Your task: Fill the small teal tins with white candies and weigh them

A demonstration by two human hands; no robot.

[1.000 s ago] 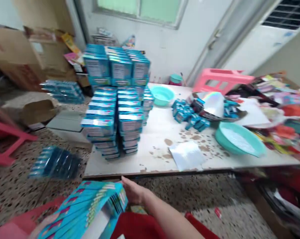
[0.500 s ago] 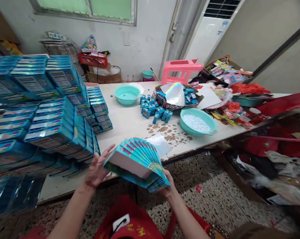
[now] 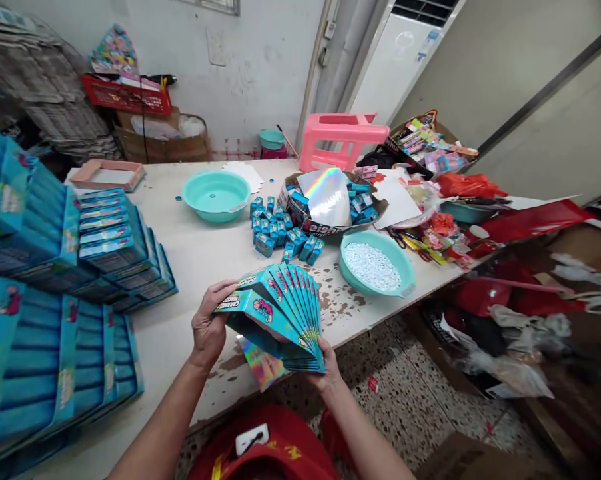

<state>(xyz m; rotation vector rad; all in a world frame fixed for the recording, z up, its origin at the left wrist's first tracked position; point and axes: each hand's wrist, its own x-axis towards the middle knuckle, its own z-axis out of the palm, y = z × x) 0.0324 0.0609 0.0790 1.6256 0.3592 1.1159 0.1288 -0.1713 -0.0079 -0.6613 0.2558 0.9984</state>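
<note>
A fan of several blue printed display cartons (image 3: pixel 293 300), nested in one another, is held up over the table's front edge. My right hand (image 3: pixel 326 365) grips the fan at its lower right end, thumb on the near side. My left hand (image 3: pixel 209 323) is closed on the left end of the frontmost carton, which stands somewhat apart from the others and shows its hollow inside. Below them lies a shiny rainbow-coloured sheet (image 3: pixel 263 365). Beyond the cartons, small blue boxes (image 3: pixel 273 230) stand in a cluster on the table.
Stacked blue cartons (image 3: pixel 120 240) fill the table's left side. Behind are a turquoise basin (image 3: pixel 215 212), an open box of small blue packs (image 3: pixel 325 228) and a pink stool (image 3: pixel 340 133). At right stands a basin of white pieces (image 3: pixel 403 288). A red seat (image 3: pixel 275 433) is below me.
My left hand, spread beside the cartons before, now grips the front one, which has separated from the fan at its left end. The view has turned and moved nearer the table.
</note>
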